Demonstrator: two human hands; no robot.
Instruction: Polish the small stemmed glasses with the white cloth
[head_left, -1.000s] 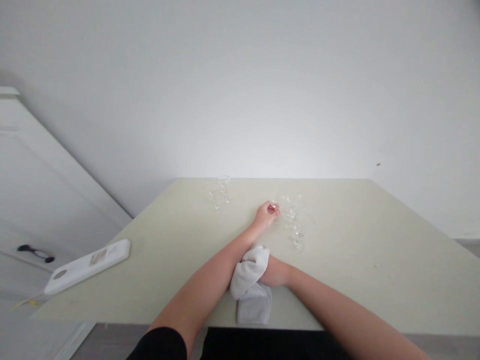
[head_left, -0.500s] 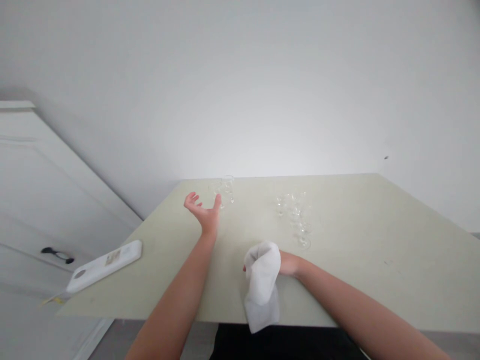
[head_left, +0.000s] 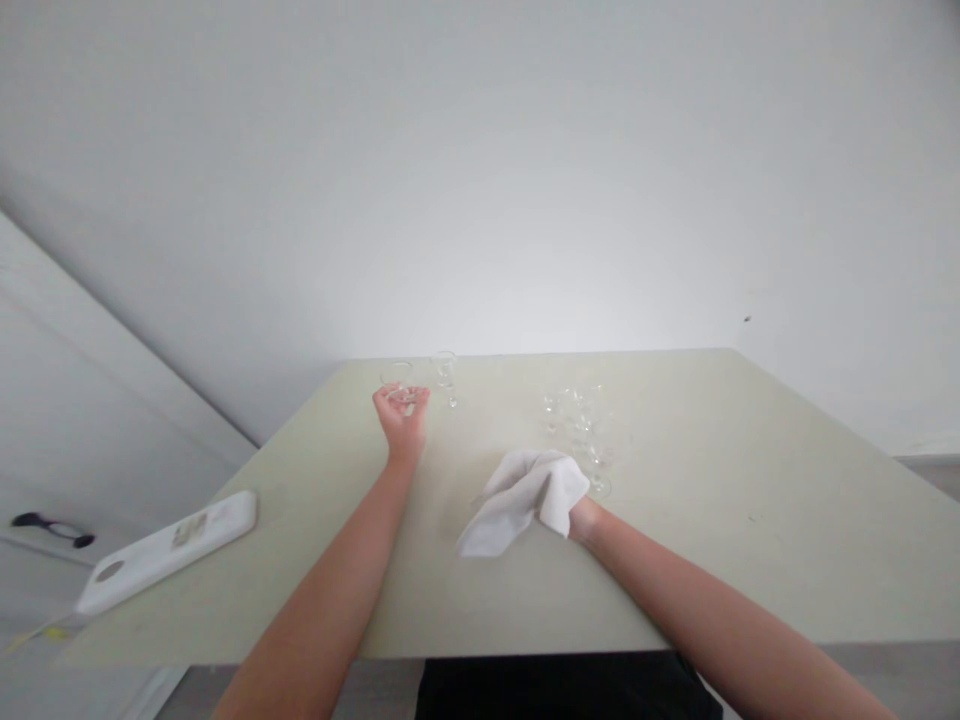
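My left hand [head_left: 403,418] reaches to the far left part of the table, its fingers closed around a small clear stemmed glass [head_left: 396,375]. Just right of it stands another stemmed glass [head_left: 444,372]. Bunched over my right hand [head_left: 586,520] is a white cloth [head_left: 506,500]; it hides the fingers, and only the wrist side shows. The cloth hangs toward the left, above the near middle of the table. Beyond the cloth, several clear stemmed glasses [head_left: 577,415] form a close group right of the middle.
The pale table [head_left: 690,570] backs onto a white wall [head_left: 480,180]. On its left edge lies a long white device [head_left: 172,550] with a label and a cord. A white cabinet [head_left: 90,400] with a dark handle [head_left: 52,528] stands at the left.
My left hand has gone from spread fingers to closing around a glass, which has shifted left. My right hand has moved forward and right with the cloth, which now fans out leftward.
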